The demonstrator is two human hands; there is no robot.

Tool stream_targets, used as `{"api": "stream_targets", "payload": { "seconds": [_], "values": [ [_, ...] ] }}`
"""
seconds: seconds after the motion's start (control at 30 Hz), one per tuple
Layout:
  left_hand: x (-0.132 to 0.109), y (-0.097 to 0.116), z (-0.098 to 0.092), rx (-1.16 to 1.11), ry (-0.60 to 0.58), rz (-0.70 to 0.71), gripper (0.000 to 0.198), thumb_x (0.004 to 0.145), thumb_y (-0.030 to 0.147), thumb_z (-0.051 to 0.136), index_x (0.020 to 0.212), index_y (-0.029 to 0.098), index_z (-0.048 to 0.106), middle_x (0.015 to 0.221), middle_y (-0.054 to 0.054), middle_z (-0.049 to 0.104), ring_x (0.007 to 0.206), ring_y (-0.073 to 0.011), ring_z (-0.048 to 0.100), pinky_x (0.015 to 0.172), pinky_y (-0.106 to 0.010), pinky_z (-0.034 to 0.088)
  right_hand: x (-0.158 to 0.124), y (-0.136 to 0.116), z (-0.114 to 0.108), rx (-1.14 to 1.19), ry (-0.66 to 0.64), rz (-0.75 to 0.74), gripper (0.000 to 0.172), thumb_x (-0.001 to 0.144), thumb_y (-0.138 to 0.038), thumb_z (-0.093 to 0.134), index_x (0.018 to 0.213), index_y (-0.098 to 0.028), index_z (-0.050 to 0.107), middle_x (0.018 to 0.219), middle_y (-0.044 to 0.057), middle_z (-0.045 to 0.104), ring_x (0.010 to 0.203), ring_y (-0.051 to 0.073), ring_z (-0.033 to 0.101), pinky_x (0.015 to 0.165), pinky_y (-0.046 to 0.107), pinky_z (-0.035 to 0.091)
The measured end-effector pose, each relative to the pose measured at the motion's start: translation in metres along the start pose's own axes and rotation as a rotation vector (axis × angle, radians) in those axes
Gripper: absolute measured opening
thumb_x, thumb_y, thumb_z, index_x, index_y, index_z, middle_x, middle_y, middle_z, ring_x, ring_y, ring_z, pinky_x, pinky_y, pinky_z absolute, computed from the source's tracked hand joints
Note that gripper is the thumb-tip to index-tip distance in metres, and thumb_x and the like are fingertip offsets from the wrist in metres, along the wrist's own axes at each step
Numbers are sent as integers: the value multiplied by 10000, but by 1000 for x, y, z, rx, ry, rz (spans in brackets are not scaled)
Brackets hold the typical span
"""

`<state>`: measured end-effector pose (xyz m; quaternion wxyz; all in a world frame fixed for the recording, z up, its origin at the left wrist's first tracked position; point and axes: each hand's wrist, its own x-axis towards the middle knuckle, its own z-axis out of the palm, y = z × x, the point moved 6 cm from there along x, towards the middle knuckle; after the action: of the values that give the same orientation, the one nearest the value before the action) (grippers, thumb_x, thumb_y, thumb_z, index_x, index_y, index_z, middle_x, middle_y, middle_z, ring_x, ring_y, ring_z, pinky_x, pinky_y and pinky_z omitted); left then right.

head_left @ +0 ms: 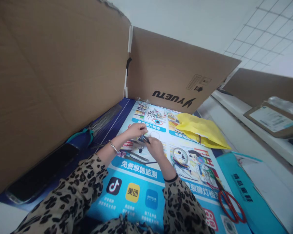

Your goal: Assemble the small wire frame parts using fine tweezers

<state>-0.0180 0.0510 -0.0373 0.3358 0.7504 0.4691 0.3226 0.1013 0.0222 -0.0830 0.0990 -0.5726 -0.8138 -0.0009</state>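
Observation:
My left hand is closed in a pinch above the printed mat. What its fingertips hold is too small to make out. Just below and to the right, my right hand grips a small dark metal tool that looks like pliers, its tip pointing up towards my left fingers. A faint thin wire loop shows beside the two hands. Under them, several dark, slim tools seem to be either lying on the mat or printed on it; I cannot tell which.
Cardboard panels stand at the left and back. To the left are a teal-handled tool, a bundle of thin wires and a black, phone-like slab. Rightward lie a yellow bag, coiled wires, red-handled scissors and a teal box.

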Motion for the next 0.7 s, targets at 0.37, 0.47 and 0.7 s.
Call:
{"api": "stream_targets", "payload": {
  "seconds": [0.37, 0.47, 0.7],
  "values": [
    [-2, 2, 3, 124, 12, 4, 148, 742, 268, 489, 664, 168, 565, 518, 38, 529, 547, -106, 488, 534, -206, 313, 1, 2, 5, -32, -104, 56, 249, 848, -374, 413, 857, -229, 616, 843, 42, 666, 754, 162, 587, 606, 238, 317],
    [-2, 6, 3, 200, 23, 56, 142, 740, 245, 490, 638, 167, 550, 571, 29, 544, 588, -109, 487, 555, -210, 311, 1, 2, 7, -47, -126, 50, 270, 851, -389, 401, 868, -230, 619, 835, 49, 669, 745, 174, 592, 603, 249, 317],
    [-2, 12, 12, 303, -7, 212, 135, 759, 219, 466, 644, 173, 520, 666, 12, 559, 645, -118, 484, 587, -215, 315, 2, 4, 7, -21, -175, 26, 312, 847, -430, 391, 846, -229, 629, 817, 47, 676, 747, 184, 602, 562, 249, 292]
  ]
}}
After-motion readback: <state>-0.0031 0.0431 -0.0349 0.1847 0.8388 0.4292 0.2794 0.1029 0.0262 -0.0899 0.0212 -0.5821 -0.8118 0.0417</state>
